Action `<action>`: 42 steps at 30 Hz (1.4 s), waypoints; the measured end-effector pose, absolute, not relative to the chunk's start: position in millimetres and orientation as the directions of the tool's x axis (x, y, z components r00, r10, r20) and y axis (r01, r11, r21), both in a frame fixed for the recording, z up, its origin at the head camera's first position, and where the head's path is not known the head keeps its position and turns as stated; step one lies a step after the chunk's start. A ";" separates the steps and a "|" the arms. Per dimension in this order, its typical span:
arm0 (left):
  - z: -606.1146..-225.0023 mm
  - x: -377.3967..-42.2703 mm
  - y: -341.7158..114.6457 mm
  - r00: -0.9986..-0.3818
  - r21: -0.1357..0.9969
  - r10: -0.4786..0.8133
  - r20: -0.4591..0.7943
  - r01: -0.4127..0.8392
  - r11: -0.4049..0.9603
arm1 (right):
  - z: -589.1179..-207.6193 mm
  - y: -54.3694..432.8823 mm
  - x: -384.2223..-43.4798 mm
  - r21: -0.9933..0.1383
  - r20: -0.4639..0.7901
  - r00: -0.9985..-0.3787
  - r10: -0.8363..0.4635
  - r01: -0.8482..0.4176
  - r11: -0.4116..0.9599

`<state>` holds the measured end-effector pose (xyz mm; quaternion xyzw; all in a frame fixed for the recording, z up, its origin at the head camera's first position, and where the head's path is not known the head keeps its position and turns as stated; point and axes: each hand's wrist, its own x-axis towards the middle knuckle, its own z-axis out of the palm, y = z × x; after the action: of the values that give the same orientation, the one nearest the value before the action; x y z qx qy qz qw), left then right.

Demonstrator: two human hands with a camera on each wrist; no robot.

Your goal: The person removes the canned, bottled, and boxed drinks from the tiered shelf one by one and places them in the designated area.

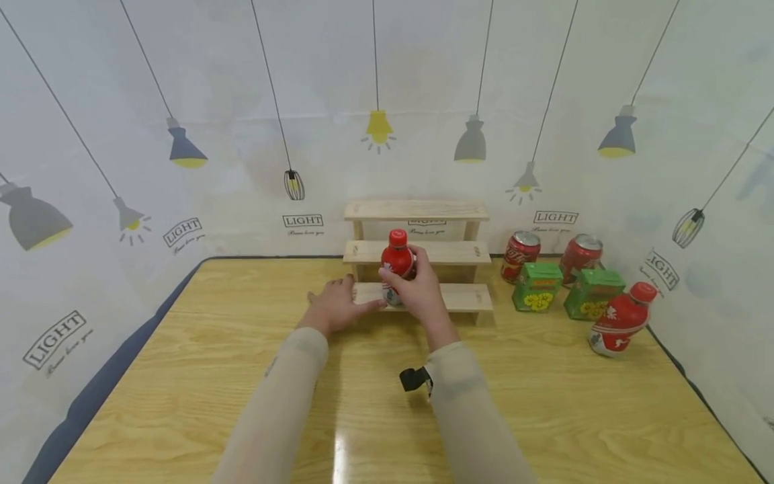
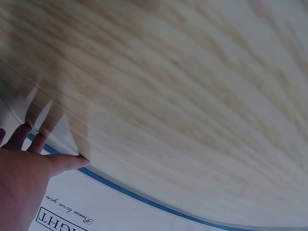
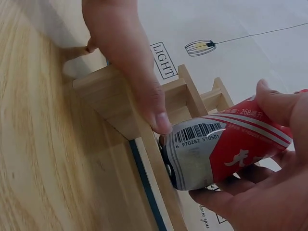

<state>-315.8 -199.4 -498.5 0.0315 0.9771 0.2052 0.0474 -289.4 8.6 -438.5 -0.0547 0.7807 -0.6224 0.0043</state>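
My right hand (image 1: 421, 286) holds a red drink bottle (image 1: 396, 261) upright, thumb on one side and fingers round the other. In the right wrist view the bottle's (image 3: 216, 144) silver base with a barcode is at the lowest step of a three-tier wooden rack (image 1: 462, 296). My left hand (image 1: 336, 304) is spread at the left end of that step. Its thumb (image 3: 161, 120) lies along the step, with the tip right beside the bottle's base. In the left wrist view the left hand (image 2: 21, 183) appears at the lower left, fingers extended.
Right of the rack stand two red cans (image 1: 520, 255) (image 1: 582, 257), two green boxes (image 1: 537, 288) (image 1: 594, 296) and another red bottle (image 1: 623, 320). A white wall covering (image 1: 242, 128) printed with lamps encloses the wooden table (image 1: 211, 376). A black strap piece (image 1: 414, 379) sticks out at my right cuff.
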 end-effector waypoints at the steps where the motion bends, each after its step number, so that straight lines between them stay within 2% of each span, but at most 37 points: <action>1: -498.9 -316.4 -199.4 -0.994 0.406 0.080 -0.079 0.041 0.913 | -438.4 9.0 -288.9 -0.972 0.065 -0.994 -0.086 -0.082 0.220; 16: -497.8 -320.2 -196.8 -0.994 0.407 0.077 -0.075 0.039 0.912 | -436.4 26.9 -291.9 -0.959 0.080 -0.997 -0.017 -0.082 0.271; 33: -489.8 -317.3 -196.6 -0.992 0.404 0.094 -0.083 0.052 0.913 | -433.2 122.9 -290.0 -0.953 0.028 -0.993 0.112 0.007 0.304; 42: -496.9 -315.9 -199.7 -0.992 0.416 0.094 -0.084 0.051 0.908 | -438.3 147.5 -275.3 -0.954 0.054 -0.990 0.133 -0.012 0.299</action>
<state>-315.9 -199.7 -496.9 0.0372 0.9754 0.2113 0.0511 -275.3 147.5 -438.3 0.0374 0.8035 -0.5909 -0.0613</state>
